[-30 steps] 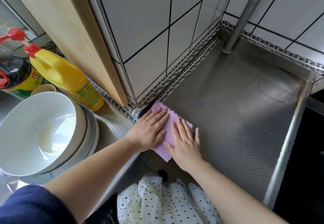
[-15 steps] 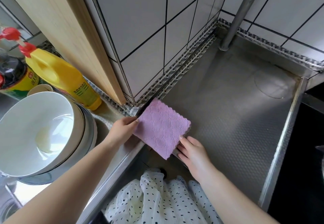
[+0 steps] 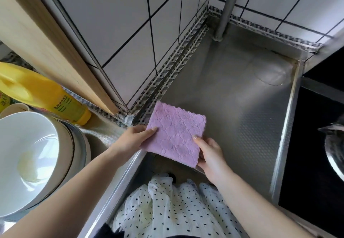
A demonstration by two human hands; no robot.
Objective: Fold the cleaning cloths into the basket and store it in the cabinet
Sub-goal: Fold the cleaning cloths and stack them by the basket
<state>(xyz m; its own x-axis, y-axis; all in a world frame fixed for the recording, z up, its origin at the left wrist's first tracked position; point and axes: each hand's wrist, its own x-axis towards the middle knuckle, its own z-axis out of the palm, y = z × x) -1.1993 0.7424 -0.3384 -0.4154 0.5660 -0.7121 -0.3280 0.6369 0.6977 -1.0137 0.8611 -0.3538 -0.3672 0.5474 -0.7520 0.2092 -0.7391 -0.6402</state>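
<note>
Cloth (image 3: 175, 133) pinched btwn L (image 3: 133, 139) & R (image 3: 209, 156) fingers

free: steel counter (image 3: 232, 107) right | blocked: bowls (image 3: 28, 154), yellow bottle (image 3: 46, 96) left

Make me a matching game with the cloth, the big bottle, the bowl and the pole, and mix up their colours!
Things:
1. folded cloth
2. bottle
3. bowl
4. pole

Colours:
A. white
B. silver grey
C. purple
D. yellow

Pairs: 1-C, 2-D, 3-A, 4-B.

The left hand and the right hand both hold the cloth by its edges.
</note>
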